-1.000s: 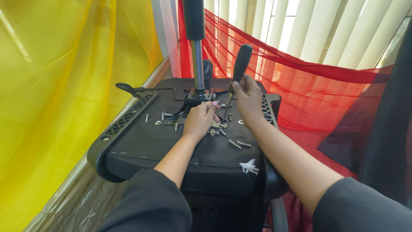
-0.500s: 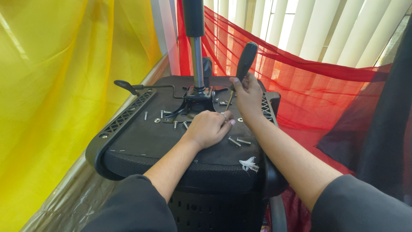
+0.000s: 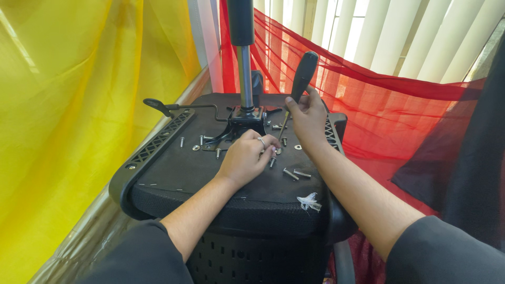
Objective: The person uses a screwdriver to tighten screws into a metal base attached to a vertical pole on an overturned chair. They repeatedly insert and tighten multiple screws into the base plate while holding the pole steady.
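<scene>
Black seat: an upturned chair seat (image 3: 173,179) fills the middle of the frame, with its underside facing up.
Metal post: a shiny post (image 3: 245,73) stands up from the bracket (image 3: 239,123) at the upper middle.
Cloths: yellow cloth (image 3: 68,105) hangs on the left, red cloth (image 3: 400,110) on the right.
Right hand: the right hand (image 3: 307,118) has its fingers wrapped around a black-handled screwdriver (image 3: 300,84), tip down by the bracket, same as a second ago.
Left hand: the left hand (image 3: 246,158) has slid a bit toward the lower middle and now curls its fingers over the loose screws (image 3: 294,172), maybe pinching one; I cannot tell.
Meaning: it looks like a screw is being picked out next to the screwdriver.
</scene>
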